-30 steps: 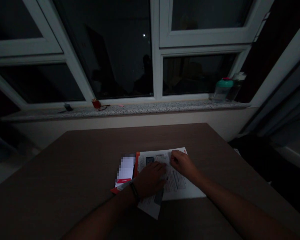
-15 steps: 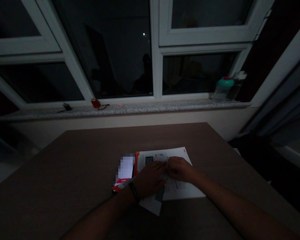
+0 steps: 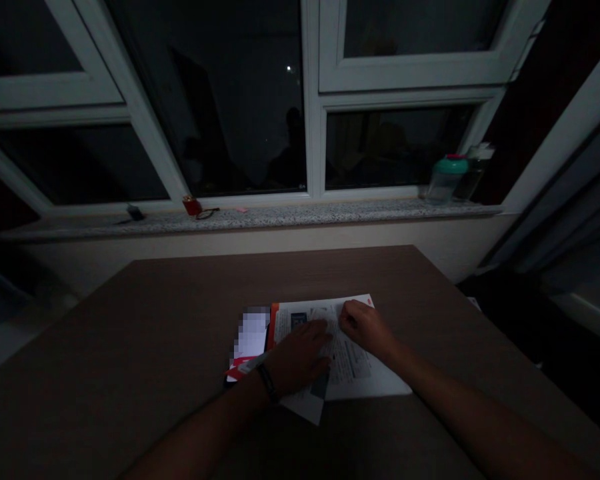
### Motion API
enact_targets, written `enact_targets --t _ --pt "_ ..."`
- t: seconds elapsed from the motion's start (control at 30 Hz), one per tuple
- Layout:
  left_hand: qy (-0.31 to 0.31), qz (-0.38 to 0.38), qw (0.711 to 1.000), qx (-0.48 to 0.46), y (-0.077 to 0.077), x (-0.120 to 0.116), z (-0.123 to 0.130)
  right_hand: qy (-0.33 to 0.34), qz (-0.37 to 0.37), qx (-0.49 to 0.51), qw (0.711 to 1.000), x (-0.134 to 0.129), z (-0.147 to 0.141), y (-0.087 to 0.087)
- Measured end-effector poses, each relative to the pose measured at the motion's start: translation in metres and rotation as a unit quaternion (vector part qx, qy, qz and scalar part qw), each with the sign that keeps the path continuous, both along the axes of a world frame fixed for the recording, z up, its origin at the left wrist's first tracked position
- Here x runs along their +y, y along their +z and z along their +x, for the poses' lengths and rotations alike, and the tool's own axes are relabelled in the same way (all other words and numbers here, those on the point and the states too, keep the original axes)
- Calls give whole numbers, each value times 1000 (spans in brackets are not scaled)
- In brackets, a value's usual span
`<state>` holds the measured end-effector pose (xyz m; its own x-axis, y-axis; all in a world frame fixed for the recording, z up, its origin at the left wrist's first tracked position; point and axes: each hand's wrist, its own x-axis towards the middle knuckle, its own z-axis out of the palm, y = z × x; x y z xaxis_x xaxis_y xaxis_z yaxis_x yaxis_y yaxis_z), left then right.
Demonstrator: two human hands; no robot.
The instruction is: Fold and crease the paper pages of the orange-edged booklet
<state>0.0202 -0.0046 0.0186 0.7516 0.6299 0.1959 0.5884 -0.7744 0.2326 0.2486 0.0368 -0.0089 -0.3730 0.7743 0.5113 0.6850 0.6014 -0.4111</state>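
A white printed sheet, with an orange strip along its left edge, lies on the table. My left hand, a dark band at its wrist, rests palm down across it with the fingers stretched out. Beneath that hand a smaller paper sticks out toward me, partly covered. Over the sheet's upper right is my right hand, its fingers curled closed. Whatever may be in those fingers is hidden. Left of the sheet lies a flat device with a bright, blurred-out screen, a red and white piece over its near end.
The brown table reaches toward the wall under a window. On the speckled sill stand a small red item, a dark little object and a clear bottle with a teal lid. The room is dim.
My right hand has moved away from the left fingertips, a little up and to the right, baring more print. My left hand stays nearly in place on the papers.
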Motion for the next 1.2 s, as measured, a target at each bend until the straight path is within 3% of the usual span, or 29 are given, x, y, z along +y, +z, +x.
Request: enact_targets --t 0.33,0.43,0.6,0.7,0.8,1.1,1.2 --pt "3 -3 1000 7 6 0 3 218 -2 -41 975 -12 -2 7" --pt "2 -3 1000 3 6 0 3 207 6 -43 977 -10 -4 7" --pt "2 8 1000 -3 6 -1 2 63 28 -64 996 0 -5 3" --pt "10 6 1000 -3 4 -1 0 35 31 -60 997 1 -3 2" --pt "17 4 1000 -1 2 -1 0 67 24 -51 996 -1 -1 2" --pt "20 -13 1000 -6 4 -1 1 248 -26 -18 968 -18 -8 8" --pt "21 -7 1000 -14 3 0 1 256 -54 -6 965 -19 -9 8"
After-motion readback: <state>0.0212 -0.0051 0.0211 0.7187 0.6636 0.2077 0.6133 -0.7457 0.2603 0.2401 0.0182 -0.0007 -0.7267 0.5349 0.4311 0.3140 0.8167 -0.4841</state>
